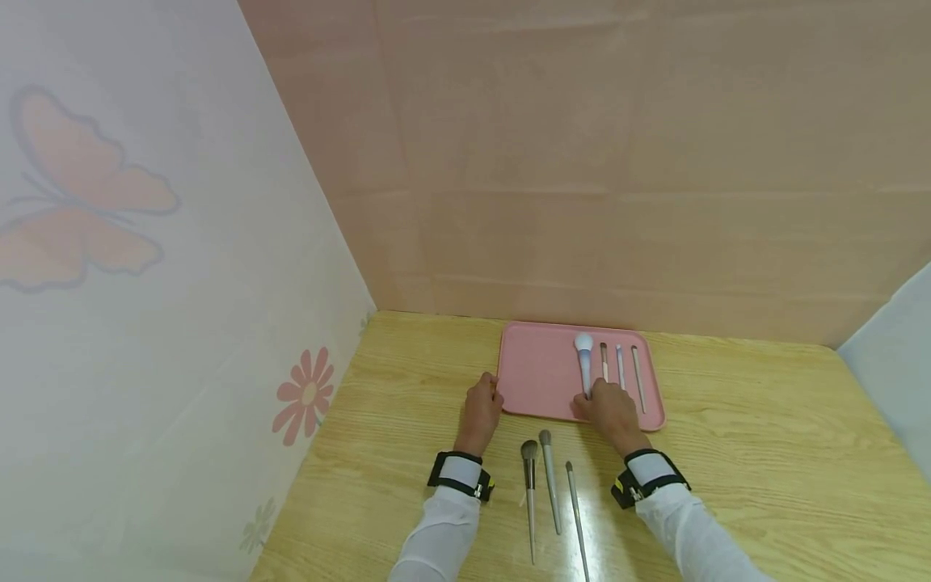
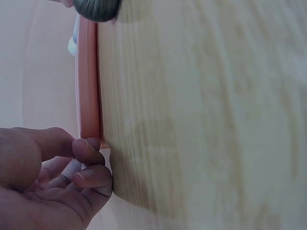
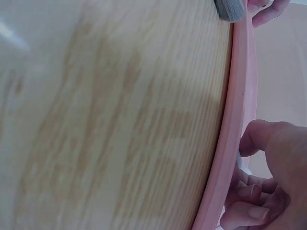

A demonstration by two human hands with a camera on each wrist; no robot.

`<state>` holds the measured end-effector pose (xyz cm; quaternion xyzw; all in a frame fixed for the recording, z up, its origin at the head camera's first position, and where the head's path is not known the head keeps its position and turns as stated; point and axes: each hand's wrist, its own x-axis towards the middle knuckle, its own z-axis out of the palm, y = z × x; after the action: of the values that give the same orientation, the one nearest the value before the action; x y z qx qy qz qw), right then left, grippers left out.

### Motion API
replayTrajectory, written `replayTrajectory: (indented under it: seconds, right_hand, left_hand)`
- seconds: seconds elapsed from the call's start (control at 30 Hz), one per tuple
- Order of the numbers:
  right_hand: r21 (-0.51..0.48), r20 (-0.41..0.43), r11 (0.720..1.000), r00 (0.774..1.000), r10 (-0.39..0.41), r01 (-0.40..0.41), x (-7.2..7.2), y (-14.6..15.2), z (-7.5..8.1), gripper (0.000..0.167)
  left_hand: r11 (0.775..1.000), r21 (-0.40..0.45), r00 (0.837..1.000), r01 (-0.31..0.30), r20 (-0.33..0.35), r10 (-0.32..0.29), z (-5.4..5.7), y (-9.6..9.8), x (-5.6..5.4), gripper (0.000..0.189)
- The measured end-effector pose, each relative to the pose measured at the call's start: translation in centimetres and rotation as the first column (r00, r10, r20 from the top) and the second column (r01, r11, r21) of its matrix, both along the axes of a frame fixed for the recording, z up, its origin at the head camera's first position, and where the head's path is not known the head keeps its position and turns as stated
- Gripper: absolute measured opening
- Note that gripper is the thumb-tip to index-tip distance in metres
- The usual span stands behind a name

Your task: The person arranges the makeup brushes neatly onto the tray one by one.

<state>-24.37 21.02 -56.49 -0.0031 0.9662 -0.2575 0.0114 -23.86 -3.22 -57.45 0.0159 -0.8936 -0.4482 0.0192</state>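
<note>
On the pink tray (image 1: 534, 372) lies a large makeup brush (image 1: 584, 357) with a white head and a pale blue handle. My right hand (image 1: 612, 412) reaches over the tray's near rim and pinches the lower end of that handle, which the fingers partly hide. Three slimmer brushes lie to its right on the tray, among them a white-handled brush (image 1: 638, 380) at the far right. At the tray's left near corner, my left hand (image 1: 480, 412) holds the edge between thumb and curled fingers; the left wrist view shows the fingertips right at the pink rim (image 2: 88, 96).
Three loose brushes lie on the wooden table (image 1: 756, 436) between the forearms: a thick dark-headed brush (image 1: 529, 485), a grey-headed brush (image 1: 550, 485) and a thin brush (image 1: 577, 517). A pinkish-tan wall (image 1: 582, 202) stands behind the tray, and a white patterned wall (image 1: 218, 323) at left.
</note>
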Motion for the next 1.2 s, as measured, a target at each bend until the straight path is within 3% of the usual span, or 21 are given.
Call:
replayTrajectory:
  seconds: [0.63, 1.2]
  right_hand:
    - [0.018, -0.017, 1.000, 1.000, 0.007, -0.007, 0.50, 0.09, 0.24, 0.028]
    - [0.039, -0.039, 0.999, 0.999, 0.022, -0.020, 0.59, 0.29, 0.27, 0.030]
  left_hand:
    - [1.000, 0.011, 0.999, 0.003, 0.034, -0.003, -0.09, 0.27, -0.05, 0.022]
    - [1.000, 0.026, 1.000, 0.014, 0.002, -0.014, -0.23, 0.32, -0.11, 0.020]
